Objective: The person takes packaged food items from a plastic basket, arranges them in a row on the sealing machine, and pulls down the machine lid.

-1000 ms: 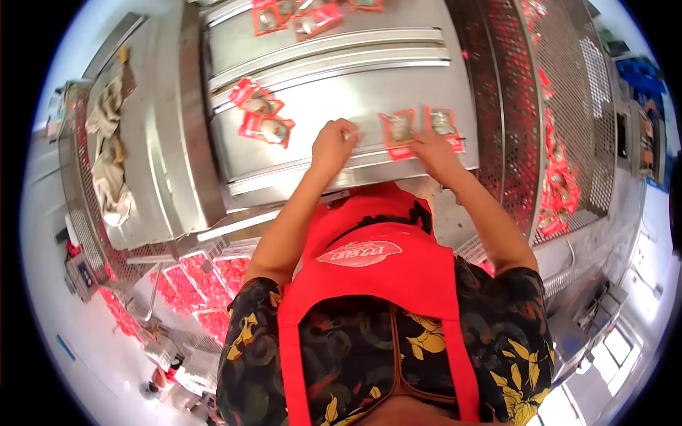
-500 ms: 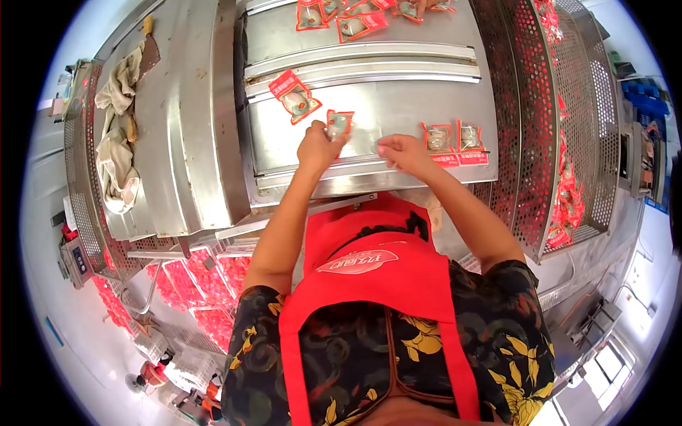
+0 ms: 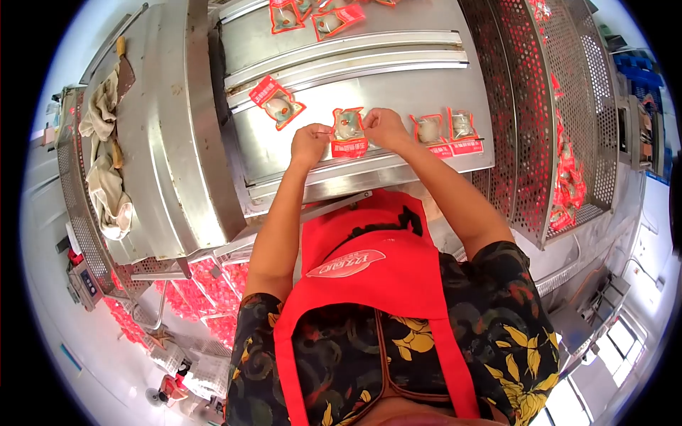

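A red-edged clear food packet [image 3: 349,126] with a pale, egg-like lump inside lies near the front of the steel work surface [image 3: 398,92]. My left hand [image 3: 310,145] pinches its left edge. On the opposite side, my right hand [image 3: 386,130] has its fingers closed on the right edge. The packet's red printed end points toward me. Two similar packets, a nearer one [image 3: 429,130] and a farther one [image 3: 462,124], lie side by side to the right of my right hand. Another packet [image 3: 278,104] lies tilted, up and left of my left hand.
Beyond a raised metal rail [image 3: 348,64] lie several more packets [image 3: 328,23]. A perforated metal bin [image 3: 568,142] holding red packets stands at the right. On the left steel ledge [image 3: 160,135] are a crumpled cloth [image 3: 108,199] and a wooden-handled tool [image 3: 121,48].
The packet has gone from my left hand alone to between both hands, turned with its red end toward me. My right hand has moved left and up onto it. The view has shifted slightly.
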Demonstrator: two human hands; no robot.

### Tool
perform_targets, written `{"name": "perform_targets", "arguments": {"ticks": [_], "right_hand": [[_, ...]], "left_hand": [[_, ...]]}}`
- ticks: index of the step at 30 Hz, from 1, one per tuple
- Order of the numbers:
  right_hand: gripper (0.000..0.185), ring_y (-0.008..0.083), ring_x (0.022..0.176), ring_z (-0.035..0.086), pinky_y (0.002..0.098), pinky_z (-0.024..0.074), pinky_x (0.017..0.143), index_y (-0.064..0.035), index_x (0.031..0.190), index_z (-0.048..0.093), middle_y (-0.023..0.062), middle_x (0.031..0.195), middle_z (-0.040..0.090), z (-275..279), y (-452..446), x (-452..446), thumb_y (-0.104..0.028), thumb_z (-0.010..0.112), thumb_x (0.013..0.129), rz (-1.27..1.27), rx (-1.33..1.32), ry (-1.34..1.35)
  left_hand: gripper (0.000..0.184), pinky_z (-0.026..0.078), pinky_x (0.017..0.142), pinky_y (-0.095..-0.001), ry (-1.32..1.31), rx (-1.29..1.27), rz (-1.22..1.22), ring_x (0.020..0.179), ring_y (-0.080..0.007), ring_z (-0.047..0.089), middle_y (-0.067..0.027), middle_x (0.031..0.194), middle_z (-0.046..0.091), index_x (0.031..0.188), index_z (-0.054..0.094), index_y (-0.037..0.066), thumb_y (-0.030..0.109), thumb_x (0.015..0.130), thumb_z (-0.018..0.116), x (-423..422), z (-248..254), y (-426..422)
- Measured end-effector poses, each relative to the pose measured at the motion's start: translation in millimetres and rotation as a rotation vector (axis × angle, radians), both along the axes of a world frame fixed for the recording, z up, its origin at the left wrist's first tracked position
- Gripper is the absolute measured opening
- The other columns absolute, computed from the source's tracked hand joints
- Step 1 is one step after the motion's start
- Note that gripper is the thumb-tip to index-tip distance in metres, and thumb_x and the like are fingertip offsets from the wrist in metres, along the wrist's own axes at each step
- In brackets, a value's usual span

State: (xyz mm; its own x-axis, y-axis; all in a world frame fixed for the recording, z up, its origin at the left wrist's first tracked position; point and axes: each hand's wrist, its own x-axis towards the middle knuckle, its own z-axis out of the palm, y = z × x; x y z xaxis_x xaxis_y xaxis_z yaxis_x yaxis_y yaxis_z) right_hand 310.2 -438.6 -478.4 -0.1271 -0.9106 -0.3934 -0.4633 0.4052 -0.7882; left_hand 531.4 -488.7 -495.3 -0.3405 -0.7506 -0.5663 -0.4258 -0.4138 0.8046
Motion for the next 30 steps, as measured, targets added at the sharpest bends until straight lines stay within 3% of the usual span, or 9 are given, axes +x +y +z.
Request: {"name": "perform_targets", "arguments": {"ticks": [1, 5, 8, 11, 13, 16, 21, 24, 30], "right_hand": [[0.014, 0.0184, 0.064, 0.064, 0.0330, 0.0511, 0.061, -0.0072, 0.079, 0.064, 0.0070, 0.072, 0.067, -2, 1, -5, -0.005, 0.072, 0.067, 0.014, 0.019, 0.027], [0.015, 0.0117, 0.062, 0.061, 0.0272, 0.0489, 0.056, -0.0031, 0.082, 0.060, 0.0045, 0.069, 0.064, 7, 6, -16, -0.003, 0.069, 0.070, -0.024, 0.041, 0.043], [0.016, 0.0129, 0.064, 0.062, 0.0287, 0.0496, 0.058, -0.0039, 0.082, 0.060, 0.0059, 0.070, 0.065, 12, 10, -27, -0.003, 0.070, 0.069, -0.024, 0.267, -0.207], [0.016, 0.0148, 0.066, 0.063, 0.0316, 0.0506, 0.058, -0.0041, 0.082, 0.061, 0.0078, 0.071, 0.066, 2, 10, -34, -0.004, 0.070, 0.069, 0.020, -0.004, 0.132], [0.014, 0.0300, 0.084, 0.066, 0.0389, 0.0526, 0.075, -0.0051, 0.080, 0.064, 0.0140, 0.083, 0.068, 17, 9, -44, -0.005, 0.068, 0.067, 0.034, 0.165, 0.094], [0.016, 0.0223, 0.066, 0.065, 0.0336, 0.0514, 0.061, -0.0040, 0.085, 0.063, 0.0121, 0.073, 0.066, 5, 17, -54, -0.003, 0.068, 0.070, 0.121, 0.038, 0.207], [0.013, 0.0256, 0.070, 0.065, 0.0350, 0.0516, 0.064, -0.0026, 0.086, 0.063, 0.0139, 0.075, 0.066, 7, 29, -49, 0.001, 0.065, 0.074, 0.062, -0.050, 0.161], [0.011, 0.0281, 0.074, 0.065, 0.0373, 0.0513, 0.066, -0.0019, 0.086, 0.062, 0.0147, 0.077, 0.066, 20, 32, -49, 0.002, 0.062, 0.075, 0.063, -0.047, 0.167], [0.010, 0.0348, 0.081, 0.063, 0.0426, 0.0501, 0.070, -0.0026, 0.086, 0.061, 0.0144, 0.082, 0.065, 53, 46, -55, -0.001, 0.063, 0.076, 0.094, -0.004, 0.295]], "left_hand": [[0.018, 0.047, 0.064, -0.0259, 0.099, -0.008, 0.027, 0.069, -0.0115, 0.061, -0.0080, 0.081, 0.071, 0.097, 0.070, 0.000, 0.004, 0.079, 0.069, -3, -4, -2], [0.019, 0.047, 0.065, -0.0259, 0.087, -0.008, 0.000, 0.070, -0.0121, 0.062, -0.0081, 0.082, 0.072, 0.096, 0.070, 0.000, 0.005, 0.078, 0.071, -17, -8, -2], [0.019, 0.048, 0.067, -0.0263, 0.069, 0.071, -0.155, 0.071, -0.0131, 0.062, -0.0083, 0.084, 0.072, 0.095, 0.069, 0.001, 0.007, 0.077, 0.073, -19, -14, -6], [0.018, 0.048, 0.066, -0.0275, -0.033, -0.071, -0.105, 0.069, -0.0144, 0.062, -0.0063, 0.083, 0.071, 0.092, 0.069, 0.003, 0.008, 0.075, 0.074, -27, -23, -9], [0.018, 0.048, 0.064, -0.0273, -0.073, -0.016, -0.158, 0.068, -0.0134, 0.061, -0.0057, 0.081, 0.070, 0.091, 0.069, 0.002, 0.008, 0.075, 0.074, -38, -3, -9], [0.018, 0.046, 0.060, -0.0262, -0.066, 0.091, -0.201, 0.064, -0.0111, 0.058, -0.0049, 0.076, 0.068, 0.089, 0.068, 0.000, 0.008, 0.075, 0.075, -48, 9, -3], [0.014, 0.041, 0.054, -0.0238, 0.094, 0.099, -0.110, 0.060, -0.0087, 0.054, -0.0040, 0.070, 0.066, 0.086, 0.068, -0.001, 0.006, 0.076, 0.074, -56, 10, 4], [0.016, 0.041, 0.055, -0.0238, -0.084, -0.038, -0.156, 0.061, -0.0086, 0.054, -0.0037, 0.070, 0.066, 0.089, 0.068, -0.001, 0.003, 0.075, 0.074, -57, 11, 6], [0.016, 0.042, 0.056, -0.0244, 0.061, 0.080, -0.260, 0.063, -0.0087, 0.055, -0.0031, 0.072, 0.065, 0.087, 0.067, 0.000, 0.003, 0.074, 0.076, -58, 10, 15]]}}
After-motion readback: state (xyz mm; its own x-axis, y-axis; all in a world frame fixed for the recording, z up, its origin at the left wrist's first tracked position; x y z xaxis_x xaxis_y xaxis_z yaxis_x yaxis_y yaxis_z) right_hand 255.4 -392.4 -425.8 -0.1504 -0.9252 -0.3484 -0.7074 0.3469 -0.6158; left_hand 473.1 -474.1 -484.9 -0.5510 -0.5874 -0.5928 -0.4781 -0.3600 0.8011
